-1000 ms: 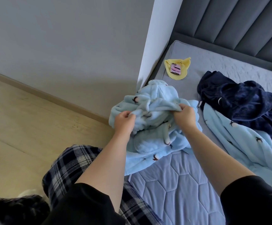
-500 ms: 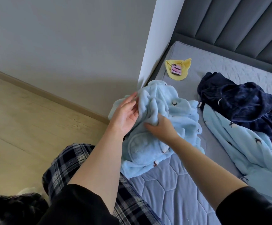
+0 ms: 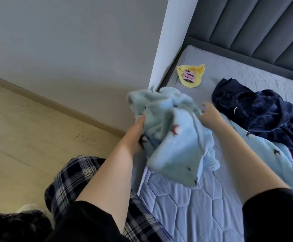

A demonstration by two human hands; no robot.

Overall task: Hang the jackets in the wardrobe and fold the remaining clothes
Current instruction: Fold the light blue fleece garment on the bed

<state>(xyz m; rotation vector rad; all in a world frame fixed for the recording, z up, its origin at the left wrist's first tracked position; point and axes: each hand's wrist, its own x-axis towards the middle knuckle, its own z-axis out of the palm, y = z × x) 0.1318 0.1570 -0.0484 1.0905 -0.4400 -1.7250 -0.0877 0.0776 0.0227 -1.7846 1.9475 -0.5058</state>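
A bedroom corner: pale wood floor, grey wall, and a bed [image 3: 186,212] with a quilted lilac cover against a padded grey headboard [image 3: 257,30]. Over the bed's near edge both hands hold up a bunched light-blue fleece garment [image 3: 173,133] printed with small dark figures. It is blurred, so its sleeves and hems cannot be told apart. The left hand [image 3: 138,131] has a closed grip on the cloth's left side, thumb on top. The right hand [image 3: 210,114] touches the right edge with fingers loosely spread; whether it pinches the cloth I cannot tell.

The fleece looks thick, soft and light. It should drape and sag wherever unsupported, though its nap likely keeps it from slipping. It is best taken at a seam or two corners and shaken flat before folding. A matching blue piece [image 3: 271,154] and a navy plush garment [image 3: 257,112] lie further right on the bed. A yellow cloth [image 3: 197,70] with a pink phone [image 3: 188,76] on it sits near the headboard.
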